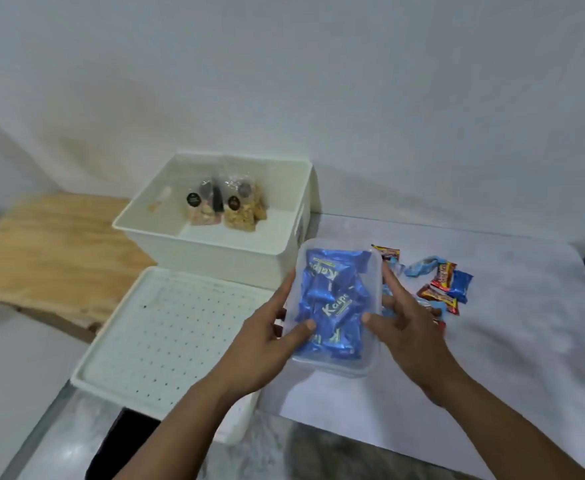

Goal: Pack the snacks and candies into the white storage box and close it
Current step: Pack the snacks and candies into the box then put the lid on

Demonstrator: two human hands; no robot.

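Observation:
A clear plastic tub [336,367] full of blue-wrapped candies [332,299] is held above the table between both hands. My left hand [267,337] grips its left side, thumb on the lid. My right hand [402,320] grips its right side. The white storage box [215,244] stands open behind, with clear bags of snacks [225,206] inside. Its white perforated lid [166,337] lies flat in front of it. Loose red and blue candies [443,289] lie on the white table right of the tub, partly hidden by my right hand.
A wooden board [49,251] lies left of the box. A dark object [121,445] sits at the near edge below the lid. A white wall rises close behind the box. The white tabletop [526,323] extends to the right.

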